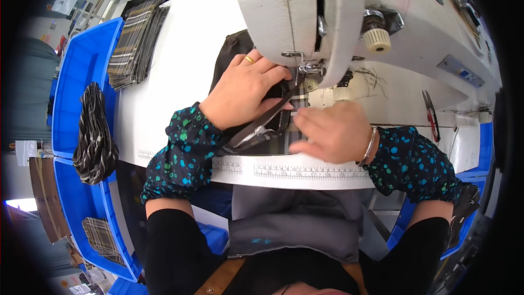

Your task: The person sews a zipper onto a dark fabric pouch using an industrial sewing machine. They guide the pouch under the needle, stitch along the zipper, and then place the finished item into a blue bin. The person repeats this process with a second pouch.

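Note:
A dark fabric piece (232, 49) with a plaid panel (300, 102) and a metal zipper (256, 131) lies under the needle area of a white sewing machine (284, 16). My left hand (243, 88), a gold ring on one finger, is closed on the zippered fabric, its thumb by the brown zipper tape. The zipper's lower end curves open, with a metal slider showing. At the right edge of the plaid panel, my right hand (335, 131) rests its fingertips on the cloth, thumb apart from the fingers. The presser foot (311, 69) sits just beyond both hands.
Plaid pieces (134, 43) are stacked at the far left beside blue bins (87, 60). A bundle of dark strips (95, 136) hangs over a bin. Snips (431, 116) lie at right, and loose threads (371, 79) behind the right hand. A printed ruler (305, 173) runs along the table's front edge.

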{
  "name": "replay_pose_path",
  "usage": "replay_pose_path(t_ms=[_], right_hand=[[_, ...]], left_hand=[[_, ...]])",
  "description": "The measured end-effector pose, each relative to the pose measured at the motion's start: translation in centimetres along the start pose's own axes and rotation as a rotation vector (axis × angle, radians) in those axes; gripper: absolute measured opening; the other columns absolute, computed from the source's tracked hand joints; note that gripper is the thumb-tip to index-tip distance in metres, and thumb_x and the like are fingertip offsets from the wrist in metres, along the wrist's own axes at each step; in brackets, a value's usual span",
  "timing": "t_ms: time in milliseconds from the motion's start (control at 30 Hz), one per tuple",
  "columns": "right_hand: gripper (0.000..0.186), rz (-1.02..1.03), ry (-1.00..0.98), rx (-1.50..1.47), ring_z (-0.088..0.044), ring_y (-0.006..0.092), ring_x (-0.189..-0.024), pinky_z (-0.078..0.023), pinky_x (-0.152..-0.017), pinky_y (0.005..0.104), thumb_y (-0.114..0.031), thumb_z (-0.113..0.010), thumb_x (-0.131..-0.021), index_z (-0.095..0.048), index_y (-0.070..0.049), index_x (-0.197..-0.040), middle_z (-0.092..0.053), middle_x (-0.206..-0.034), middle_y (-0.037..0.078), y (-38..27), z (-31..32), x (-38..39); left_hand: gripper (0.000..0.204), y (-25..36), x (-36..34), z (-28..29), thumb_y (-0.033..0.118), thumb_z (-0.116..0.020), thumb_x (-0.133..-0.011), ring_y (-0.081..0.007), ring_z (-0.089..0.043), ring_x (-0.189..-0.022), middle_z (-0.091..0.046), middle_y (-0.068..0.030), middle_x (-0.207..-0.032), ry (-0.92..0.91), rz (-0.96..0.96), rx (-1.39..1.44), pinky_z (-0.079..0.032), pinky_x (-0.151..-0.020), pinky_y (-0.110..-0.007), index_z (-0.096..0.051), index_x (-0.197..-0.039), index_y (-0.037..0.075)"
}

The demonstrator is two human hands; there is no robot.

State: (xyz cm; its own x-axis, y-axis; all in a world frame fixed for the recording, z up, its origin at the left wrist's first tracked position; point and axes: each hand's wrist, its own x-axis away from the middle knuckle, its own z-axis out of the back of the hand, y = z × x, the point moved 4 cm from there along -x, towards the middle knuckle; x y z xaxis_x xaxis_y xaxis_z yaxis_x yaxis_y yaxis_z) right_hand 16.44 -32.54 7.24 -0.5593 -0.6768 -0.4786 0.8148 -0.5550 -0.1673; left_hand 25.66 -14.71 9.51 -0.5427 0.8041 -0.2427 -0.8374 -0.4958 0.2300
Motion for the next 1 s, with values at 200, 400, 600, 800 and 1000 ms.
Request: replay_pose_path(t_ms=[200,400,600,800,1000], right_hand=[[0.034,-0.39,0.03,-0.149,-0.068,0.0271,-0.069,-0.052,-0.057,0.0392,-0.027,-0.073,-0.091,-0.064,-0.012,-0.121,-0.069,-0.095,0.005,2.2,-0.9,-0.8],[0.016,-0.082,-0.028,-0.202,-0.062,0.0256,-0.059,-0.048,-0.05,0.0385,-0.018,-0.074,-0.084,-0.062,-0.009,-0.089,-0.059,-0.079,0.003,0.7,-0.7,-0.1],[0.008,0.064,0.039,-0.011,-0.058,0.0158,-0.055,-0.044,-0.047,0.0339,-0.014,-0.073,-0.081,-0.068,-0.008,-0.084,-0.056,-0.074,0.0,-0.7,-0.4,-0.2],[0.009,0.181,0.201,0.255,-0.054,0.0109,-0.056,-0.038,-0.049,0.0287,-0.015,-0.071,-0.072,-0.066,-0.009,-0.077,-0.053,-0.073,-0.001,-1.3,0.5,0.4],[0.009,0.117,0.316,0.252,-0.052,0.0114,-0.056,-0.038,-0.049,0.0285,-0.016,-0.066,-0.068,-0.058,-0.012,-0.07,-0.046,-0.07,-0.001,-0.9,1.0,0.5]], left_hand=[[0.023,-1.3,0.0,0.5,0.027,-0.085,-0.078,-0.0284,-0.058,-0.109,-0.064,-0.0016,-0.104,0.088,-0.131,0.087,-0.044,-0.097,-0.045,-0.068,-0.085,0.014],[0.027,-5.6,1.0,5.8,0.023,-0.089,-0.076,-0.0317,-0.061,-0.106,-0.069,-0.0063,-0.111,0.483,0.082,-0.11,-0.047,-0.092,-0.046,-0.066,-0.078,0.009],[0.024,-6.5,1.8,5.1,0.016,-0.088,-0.076,-0.0298,-0.06,-0.12,-0.07,-0.0003,-0.121,0.494,0.193,-0.266,-0.034,-0.111,-0.054,-0.065,-0.082,0.012],[0.033,4.1,1.9,1.9,0.004,-0.074,-0.077,-0.0272,-0.069,-0.103,-0.069,-0.0071,-0.113,0.175,-0.294,0.368,-0.048,-0.106,-0.053,-0.064,-0.108,0.009],[0.047,5.5,2.4,-0.3,0.014,-0.072,-0.082,-0.0198,-0.064,-0.108,-0.066,0.0019,-0.115,-0.092,-0.008,-0.091,-0.023,-0.118,-0.072,-0.065,-0.128,0.012]])
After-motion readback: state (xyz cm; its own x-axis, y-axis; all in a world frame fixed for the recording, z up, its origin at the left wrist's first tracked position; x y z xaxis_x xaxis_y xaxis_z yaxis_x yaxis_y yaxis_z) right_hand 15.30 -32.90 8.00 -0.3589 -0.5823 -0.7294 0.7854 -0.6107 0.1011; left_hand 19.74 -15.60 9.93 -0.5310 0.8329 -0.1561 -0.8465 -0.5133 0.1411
